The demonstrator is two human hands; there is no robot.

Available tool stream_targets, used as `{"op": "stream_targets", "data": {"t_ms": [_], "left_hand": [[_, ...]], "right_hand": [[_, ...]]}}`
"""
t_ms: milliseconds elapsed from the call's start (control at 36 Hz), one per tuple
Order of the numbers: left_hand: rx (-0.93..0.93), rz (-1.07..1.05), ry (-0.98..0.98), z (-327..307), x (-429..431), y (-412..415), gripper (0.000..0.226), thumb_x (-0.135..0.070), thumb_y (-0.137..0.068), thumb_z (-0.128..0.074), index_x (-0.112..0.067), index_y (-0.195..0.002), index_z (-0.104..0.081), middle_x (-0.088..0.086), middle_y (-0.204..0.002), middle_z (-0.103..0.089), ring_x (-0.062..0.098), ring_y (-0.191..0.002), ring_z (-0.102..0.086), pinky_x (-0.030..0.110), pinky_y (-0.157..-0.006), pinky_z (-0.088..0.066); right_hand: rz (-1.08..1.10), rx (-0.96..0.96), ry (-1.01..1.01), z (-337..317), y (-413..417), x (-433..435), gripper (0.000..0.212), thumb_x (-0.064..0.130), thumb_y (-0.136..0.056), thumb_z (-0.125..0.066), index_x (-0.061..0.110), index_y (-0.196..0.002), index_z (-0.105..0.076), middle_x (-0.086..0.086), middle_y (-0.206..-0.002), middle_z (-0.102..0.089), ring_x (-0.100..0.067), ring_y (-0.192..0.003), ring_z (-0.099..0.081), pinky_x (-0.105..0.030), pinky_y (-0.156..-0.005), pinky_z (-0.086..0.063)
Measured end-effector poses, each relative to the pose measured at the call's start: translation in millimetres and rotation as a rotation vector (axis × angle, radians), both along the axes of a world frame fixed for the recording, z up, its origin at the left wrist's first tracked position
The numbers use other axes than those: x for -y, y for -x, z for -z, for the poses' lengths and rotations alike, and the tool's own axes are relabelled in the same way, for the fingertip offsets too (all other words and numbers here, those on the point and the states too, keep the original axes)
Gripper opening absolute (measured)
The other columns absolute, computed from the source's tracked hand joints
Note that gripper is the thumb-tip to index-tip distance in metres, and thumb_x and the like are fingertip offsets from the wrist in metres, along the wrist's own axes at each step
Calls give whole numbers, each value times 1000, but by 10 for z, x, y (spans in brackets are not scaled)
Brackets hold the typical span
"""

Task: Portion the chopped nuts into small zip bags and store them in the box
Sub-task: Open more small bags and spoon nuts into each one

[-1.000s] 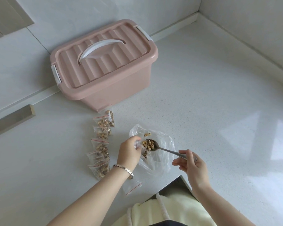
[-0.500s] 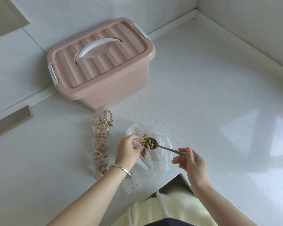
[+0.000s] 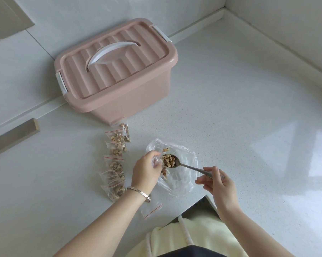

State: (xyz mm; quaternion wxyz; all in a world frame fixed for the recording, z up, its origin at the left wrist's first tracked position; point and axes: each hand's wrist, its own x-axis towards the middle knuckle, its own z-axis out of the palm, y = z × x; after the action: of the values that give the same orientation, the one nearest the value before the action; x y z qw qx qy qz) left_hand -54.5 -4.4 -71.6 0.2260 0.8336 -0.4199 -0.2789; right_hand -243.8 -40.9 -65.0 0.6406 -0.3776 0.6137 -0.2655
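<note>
My left hand [image 3: 145, 170] grips a small zip bag [image 3: 157, 161] by its mouth, over a large clear plastic bag [image 3: 182, 179] lying on the counter. My right hand [image 3: 218, 182] pinches the handle of a metal spoon [image 3: 189, 166], whose bowl, heaped with chopped nuts [image 3: 169, 160], sits right at the small bag's opening. Some nuts show inside the small bag below my fingers. A row of several filled zip bags [image 3: 116, 158] lies to the left. The pink storage box [image 3: 115, 71] stands behind them with its lid closed.
An empty zip bag [image 3: 152, 210] with a red strip lies near the counter's front edge, beside my left wrist. A loose nut piece [image 3: 165, 149] rests on the large bag. Walls close the counter at the back and right. A wooden strip [image 3: 13, 138] sits far left.
The spoon's bowl has edged left, closer into the mouth of the small bag. Both hands keep their grips; the view shifted slightly.
</note>
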Motion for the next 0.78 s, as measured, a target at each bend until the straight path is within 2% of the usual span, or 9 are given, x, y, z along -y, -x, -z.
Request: {"op": "stream_targets", "data": {"t_ms": [83, 139, 222, 278, 333, 444, 583, 667, 778], "left_hand": [[36, 46, -38, 6, 43, -6, 28, -9, -85, -57, -15, -111, -62, 4, -113, -64, 15, -65, -53, 17, -65, -39], [58, 70, -46, 23, 64, -9, 25, -8, -84, -57, -15, -107, -63, 5, -110, -64, 11, -62, -44, 16, -62, -36], [71, 76, -44, 35, 84, -5, 29, -6, -86, -54, -16, -112, -62, 4, -111, -62, 13, -70, -49, 17, -67, -37], [47, 59, -35, 43, 94, 2, 34, -5, -88, -52, -14, -119, -59, 4, -119, -61, 16, -90, -59, 17, -78, -41], [12, 20, -28, 56, 104, 4, 36, -5, -89, -51, -12, -124, -55, 4, -126, -59, 16, -111, -56, 14, -86, -38], [-85, -24, -23, 110, 137, 9, 39, -9, -91, -53, -14, -130, -50, 3, -133, -52, 15, -124, -46, 11, -93, -29], [-95, -13, -2, 81, 140, -33, 43, -17, -89, -55, -24, -131, -47, 4, -136, -44, 13, -125, -40, 9, -91, -26], [12, 8, 124, -46, 62, -65, 45, -13, -88, -57, -21, -131, -48, 10, -144, -30, 17, -136, -24, 14, -101, -17], [211, 198, 406, -149, -193, -203, 35, 1, -80, -56, -11, -113, -54, 12, -120, -48, 7, -114, -40, 3, -99, -25]], "right_hand": [[-5, 6, -6, 17, 2, 4, 31, 26, -99, -36, 13, -91, -62, -6, -67, -71, -13, -66, -69, -25, -66, -48], [3, 15, -30, 39, 3, 7, 30, 27, -99, -36, 13, -91, -62, -5, -66, -70, -14, -67, -69, -25, -65, -47], [48, 60, -117, 95, 24, 21, 30, 27, -99, -36, 12, -93, -62, -6, -65, -70, -16, -68, -68, -26, -66, -46], [85, 99, -181, 139, 53, 29, 30, 28, -99, -36, 12, -94, -62, -6, -64, -69, -16, -68, -68, -27, -68, -46], [118, 128, -219, 180, 90, 35, 31, 30, -99, -36, 13, -94, -61, -5, -63, -68, -16, -68, -67, -27, -68, -45], [161, 156, -239, 223, 174, 60, 31, 31, -99, -35, 13, -95, -61, -3, -61, -67, -18, -72, -66, -27, -70, -44], [166, 165, -202, 216, 247, 129, 31, 31, -99, -35, 13, -95, -60, -3, -60, -66, -14, -66, -67, -27, -70, -45], [141, 140, -163, 200, 288, 172, 32, 32, -99, -35, 13, -94, -60, -3, -61, -66, -14, -66, -67, -27, -69, -45], [90, 104, -110, 166, 335, 226, 32, 32, -99, -34, 14, -93, -60, -3, -60, -66, -11, -62, -67, -27, -69, -45]]}}
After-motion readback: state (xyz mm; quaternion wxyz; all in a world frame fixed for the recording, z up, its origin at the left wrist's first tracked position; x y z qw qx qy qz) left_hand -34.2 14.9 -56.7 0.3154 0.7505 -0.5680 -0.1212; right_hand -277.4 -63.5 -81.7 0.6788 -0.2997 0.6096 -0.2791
